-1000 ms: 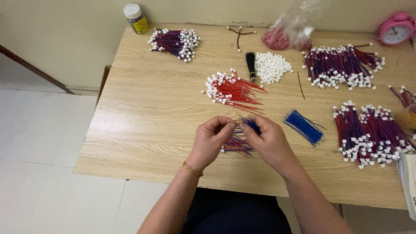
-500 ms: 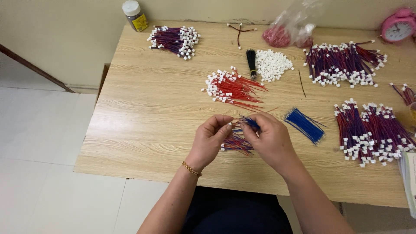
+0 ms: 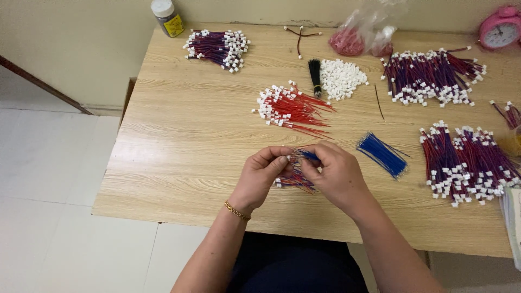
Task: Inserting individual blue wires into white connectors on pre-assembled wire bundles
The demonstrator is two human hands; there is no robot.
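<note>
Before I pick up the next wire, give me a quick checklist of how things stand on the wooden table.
1. Both hands on the work: left hand and right hand meet over a small bunch of red and blue wires. Ok.
2. Wire seated in its white connector: too small to see. Cannot tell.
3. Loose blue wire bundle lies just right of the right hand. Ok.
4. Red wires with white connectors lie just beyond the hands. Ok.
5. Heap of loose white plastic connectors is on the light wooden table, beyond the red wires. Ok.
</note>
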